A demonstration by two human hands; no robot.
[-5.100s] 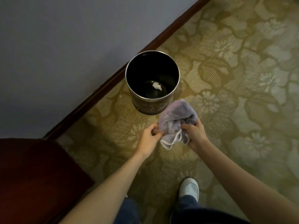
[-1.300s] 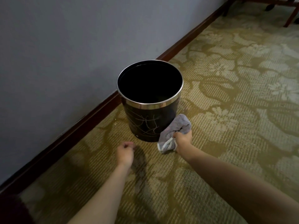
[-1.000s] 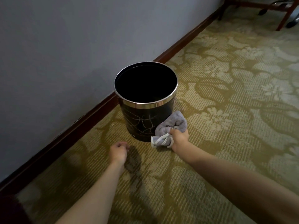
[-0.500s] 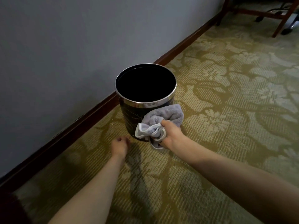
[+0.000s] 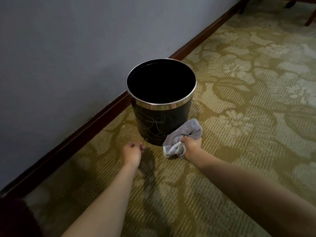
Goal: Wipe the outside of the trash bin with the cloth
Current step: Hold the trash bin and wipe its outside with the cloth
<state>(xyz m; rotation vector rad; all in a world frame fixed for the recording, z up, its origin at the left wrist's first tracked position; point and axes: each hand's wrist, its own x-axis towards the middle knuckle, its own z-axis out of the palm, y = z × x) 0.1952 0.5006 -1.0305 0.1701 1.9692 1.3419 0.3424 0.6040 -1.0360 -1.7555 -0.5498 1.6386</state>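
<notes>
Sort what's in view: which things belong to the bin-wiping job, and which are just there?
Job: trash bin; cloth, gripped by the right hand.
Just there: left hand, holding nothing; carpet; wall; baseboard; furniture legs.

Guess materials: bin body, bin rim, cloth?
Trash bin body: glossy black, probably coated metal or plastic; pale scribble-like lines across it. Rim band: looks like polished metal, mirror-bright. Cloth in the right hand: soft grey terry or microfibre, fuzzy nap, bunched folds, white edging.
</notes>
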